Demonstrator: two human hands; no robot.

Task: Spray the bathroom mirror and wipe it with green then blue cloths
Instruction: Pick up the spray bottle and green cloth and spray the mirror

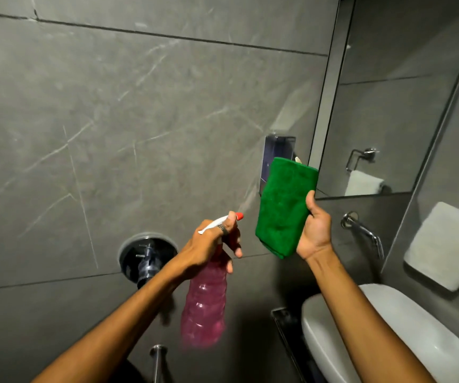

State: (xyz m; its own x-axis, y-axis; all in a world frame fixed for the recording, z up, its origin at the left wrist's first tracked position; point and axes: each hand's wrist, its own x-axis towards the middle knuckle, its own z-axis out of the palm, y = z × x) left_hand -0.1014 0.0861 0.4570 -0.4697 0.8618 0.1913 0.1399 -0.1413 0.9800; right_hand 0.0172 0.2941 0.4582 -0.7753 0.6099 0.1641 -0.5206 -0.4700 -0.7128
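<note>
My left hand (pixel 211 244) grips the neck of a pink spray bottle (pixel 204 305) with a white trigger head and red nozzle, which points up and right; a faint mist trails from the nozzle. My right hand (pixel 315 230) holds a folded green cloth (pixel 283 205) upright, just left of the mirror's lower corner. The mirror (pixel 388 92) fills the upper right and reflects a towel ring and a white towel. No blue cloth is in view.
A white basin (pixel 405 335) sits at the lower right under a chrome wall tap (pixel 362 230). A white towel (pixel 444 244) hangs at the right. A wall soap dispenser (pixel 278 150) stands behind the cloth. A round chrome fitting (pixel 148 255) projects from the grey tiled wall.
</note>
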